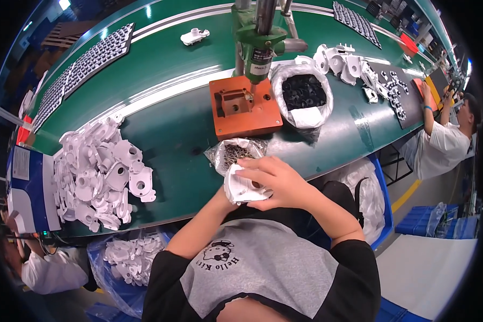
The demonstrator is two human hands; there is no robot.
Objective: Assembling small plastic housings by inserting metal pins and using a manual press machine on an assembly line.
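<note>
A white moulded plastic housing (240, 188) with a round hole is held between my hands, just over the table's front edge. My right hand (280, 183) closes over its upper and right side, fingers across the top and thumb along the bottom. From the lower left my left hand (226, 198) supports it; the left fingers are mostly hidden behind the housing. Right beyond my fingers sits a clear bag of small metal pins or screws (233, 152). Past that, an orange fixture block (247, 124) stands under a green bench press (258, 40).
White housings (99, 174) are heaped at the left. An open bag of black parts (304, 92) adjoins the fixture's right side. More white housings (341, 61) lie farther right. A single housing (194, 36) rests at the back. A co-worker (448, 131) works at the right.
</note>
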